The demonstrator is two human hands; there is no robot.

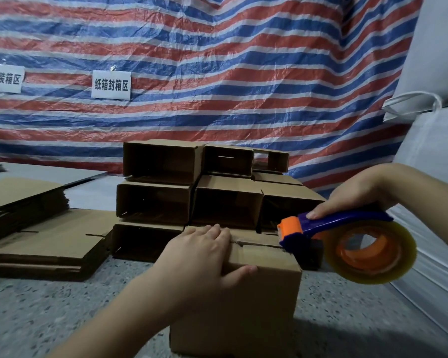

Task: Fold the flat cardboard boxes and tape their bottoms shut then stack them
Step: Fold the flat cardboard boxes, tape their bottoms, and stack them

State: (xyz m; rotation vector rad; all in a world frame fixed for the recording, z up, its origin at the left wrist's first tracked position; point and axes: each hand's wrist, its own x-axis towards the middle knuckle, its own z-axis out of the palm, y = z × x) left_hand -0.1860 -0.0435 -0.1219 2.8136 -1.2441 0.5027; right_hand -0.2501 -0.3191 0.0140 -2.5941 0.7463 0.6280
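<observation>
— Which step is this, folding or taping?

— Taping. The box [246, 293] stands on the floor [62, 319] in front of the stacked boxes [192, 192], bottom flaps up. The left hand [199, 257] lies over the near end of the seam, fingers on top and thumb hooked down the front wall, pressing the flaps together.

— And the other hand?

— The right hand [357, 195] grips the tape dispenser [329, 233] by its blue handle, the orange cutter end touching the far end of the seam.

— Is the tape laid yet?

— Hard to tell; the strip is clear, though I'd guess a run lies along the slot.

— What comes next?

— Probably cutting the tape, smoothing the end down, then lifting the box onto the stack. The flat cardboard [44, 241] waits at the left.
</observation>
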